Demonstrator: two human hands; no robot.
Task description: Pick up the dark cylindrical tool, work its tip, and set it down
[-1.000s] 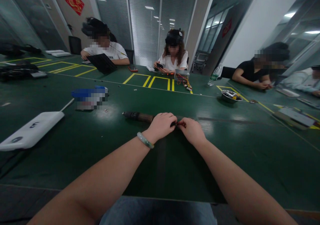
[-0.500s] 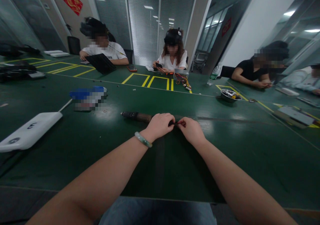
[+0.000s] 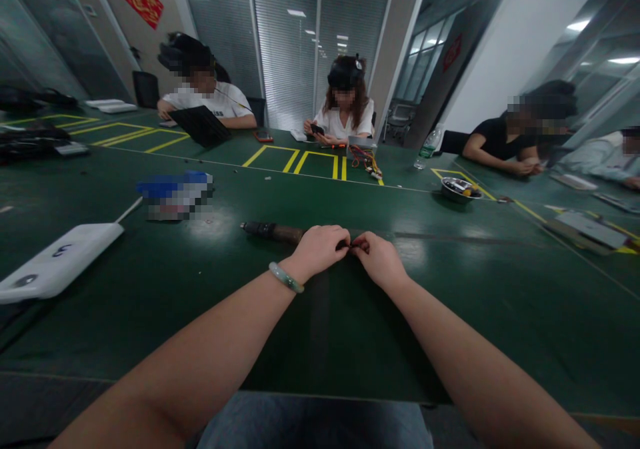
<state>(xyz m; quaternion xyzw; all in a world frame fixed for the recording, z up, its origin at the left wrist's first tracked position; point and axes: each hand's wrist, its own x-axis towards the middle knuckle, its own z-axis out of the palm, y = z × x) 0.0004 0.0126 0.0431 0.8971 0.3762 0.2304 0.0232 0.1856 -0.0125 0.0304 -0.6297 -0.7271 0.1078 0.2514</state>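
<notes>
Pinched tight at mid-table, long axis running left

The left hand (image 3: 319,252) and right hand (image 3: 379,259) rest close together on the green workbench (image 3: 450,316), both curled shut and meeting on a small red-and-dark piece (image 3: 356,244), too small to identify. A dark cylindrical tool (image 3: 273,232) lies across the bench in front of the person, its free end pointing left and slightly far, its right end hidden under the left hand. A jade bangle (image 3: 285,278) circles the left wrist.
</notes>
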